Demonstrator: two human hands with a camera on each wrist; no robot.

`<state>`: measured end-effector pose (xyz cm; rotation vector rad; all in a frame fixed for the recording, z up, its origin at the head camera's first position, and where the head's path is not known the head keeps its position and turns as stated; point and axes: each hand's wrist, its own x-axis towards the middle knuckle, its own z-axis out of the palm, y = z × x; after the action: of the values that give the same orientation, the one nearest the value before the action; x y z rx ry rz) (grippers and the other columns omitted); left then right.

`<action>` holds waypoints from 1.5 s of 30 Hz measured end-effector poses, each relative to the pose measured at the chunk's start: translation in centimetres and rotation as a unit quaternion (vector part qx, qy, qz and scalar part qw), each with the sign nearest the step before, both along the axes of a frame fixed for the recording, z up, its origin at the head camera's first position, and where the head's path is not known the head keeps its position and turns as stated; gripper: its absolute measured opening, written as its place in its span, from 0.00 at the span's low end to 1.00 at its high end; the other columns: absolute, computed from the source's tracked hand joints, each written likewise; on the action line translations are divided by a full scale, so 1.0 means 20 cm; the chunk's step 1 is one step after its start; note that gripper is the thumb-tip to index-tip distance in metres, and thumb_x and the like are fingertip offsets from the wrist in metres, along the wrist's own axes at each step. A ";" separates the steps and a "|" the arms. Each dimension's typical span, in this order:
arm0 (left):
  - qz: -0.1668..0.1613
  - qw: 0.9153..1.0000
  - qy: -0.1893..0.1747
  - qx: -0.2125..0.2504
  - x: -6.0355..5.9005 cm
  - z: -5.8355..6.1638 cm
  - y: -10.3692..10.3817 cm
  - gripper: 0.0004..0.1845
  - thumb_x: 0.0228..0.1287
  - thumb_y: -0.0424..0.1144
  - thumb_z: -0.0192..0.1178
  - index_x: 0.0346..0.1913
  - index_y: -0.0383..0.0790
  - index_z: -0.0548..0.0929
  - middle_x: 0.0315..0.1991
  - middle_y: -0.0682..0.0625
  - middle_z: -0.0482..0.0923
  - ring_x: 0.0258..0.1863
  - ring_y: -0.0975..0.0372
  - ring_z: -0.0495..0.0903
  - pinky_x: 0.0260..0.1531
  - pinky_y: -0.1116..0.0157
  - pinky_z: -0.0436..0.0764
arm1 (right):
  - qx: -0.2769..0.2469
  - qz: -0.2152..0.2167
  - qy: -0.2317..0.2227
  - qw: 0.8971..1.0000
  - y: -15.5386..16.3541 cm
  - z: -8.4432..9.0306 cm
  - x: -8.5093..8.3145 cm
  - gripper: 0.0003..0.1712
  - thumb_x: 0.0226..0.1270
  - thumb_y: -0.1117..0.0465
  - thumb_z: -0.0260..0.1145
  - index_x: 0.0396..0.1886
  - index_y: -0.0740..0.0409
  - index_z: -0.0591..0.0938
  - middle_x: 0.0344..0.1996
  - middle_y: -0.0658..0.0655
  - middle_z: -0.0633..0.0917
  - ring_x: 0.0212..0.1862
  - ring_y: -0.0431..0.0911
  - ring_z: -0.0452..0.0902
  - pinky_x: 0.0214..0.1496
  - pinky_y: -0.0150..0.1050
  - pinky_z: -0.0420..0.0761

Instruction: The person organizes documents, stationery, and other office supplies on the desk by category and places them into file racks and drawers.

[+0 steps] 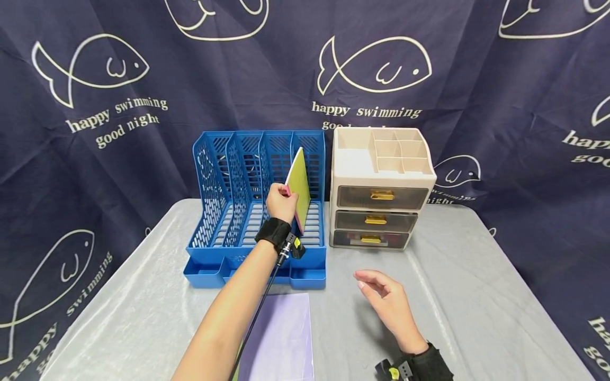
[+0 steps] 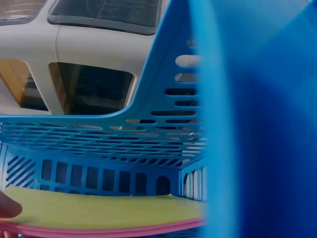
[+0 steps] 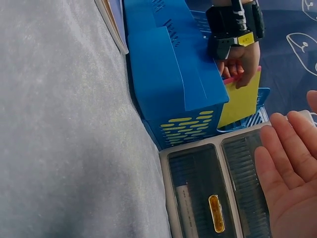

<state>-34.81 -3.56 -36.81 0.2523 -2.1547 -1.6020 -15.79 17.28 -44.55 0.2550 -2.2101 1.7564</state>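
My left hand [image 1: 282, 203] grips a thin yellow-green notebook [image 1: 299, 185] by its pink-edged spine. The notebook stands upright inside the rightmost slot of the blue file rack [image 1: 276, 258]. In the left wrist view the notebook [image 2: 104, 208] lies along the slotted wall, with a fingertip at its left end. My right hand [image 1: 388, 301] is over the table in front of the drawer unit, fingers loosely bent, holding nothing. The right wrist view has that hand [image 3: 292, 173] with its palm showing and its fingers extended.
A cream desktop organizer [image 1: 381, 182] with three drawers and top compartments stands right of the rack. A purple-covered book [image 1: 281, 338] lies on the grey cloth-covered table [image 1: 476, 296], partly behind my left forearm. A dark curtain [image 1: 286, 63] with fish drawings hangs behind.
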 end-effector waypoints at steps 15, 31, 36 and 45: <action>-0.014 0.993 0.065 -0.095 -0.02 -0.03 0.01 0.14 0.56 0.27 0.58 0.24 0.41 0.63 0.27 0.49 0.60 0.32 0.51 0.68 0.32 0.63 0.63 | 0.013 -0.003 -0.016 1.000 0.01 -0.01 0.00 0.10 0.62 0.64 0.66 0.43 0.61 0.84 0.41 0.56 0.86 0.44 0.37 0.81 0.46 0.29 0.79; -0.009 0.996 0.063 -0.070 -0.01 -0.03 0.02 0.16 0.56 0.27 0.58 0.23 0.42 0.61 0.26 0.48 0.62 0.30 0.50 0.68 0.29 0.64 0.63 | 0.020 0.000 -0.012 1.000 0.01 -0.01 0.00 0.09 0.62 0.63 0.66 0.42 0.59 0.84 0.41 0.53 0.86 0.44 0.37 0.81 0.48 0.27 0.78; -0.018 0.997 0.042 -0.061 -0.01 -0.02 0.01 0.10 0.55 0.29 0.62 0.28 0.38 0.69 0.31 0.44 0.74 0.34 0.52 0.75 0.33 0.62 0.75 | 0.018 0.000 -0.010 1.000 0.01 -0.01 0.00 0.09 0.62 0.64 0.66 0.42 0.60 0.84 0.41 0.55 0.86 0.44 0.38 0.81 0.47 0.29 0.79; -0.063 0.996 0.015 -0.068 0.04 0.01 -0.01 0.15 0.54 0.34 0.67 0.43 0.34 0.76 0.42 0.41 0.80 0.37 0.52 0.82 0.38 0.58 0.80 | 0.024 0.004 -0.002 1.000 0.01 -0.01 -0.01 0.09 0.61 0.65 0.66 0.42 0.61 0.84 0.41 0.55 0.86 0.44 0.37 0.81 0.48 0.27 0.78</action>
<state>-34.07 -3.77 -36.64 0.0506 -2.2851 -1.5067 -15.97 17.49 -44.79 0.2723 -2.2585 1.7122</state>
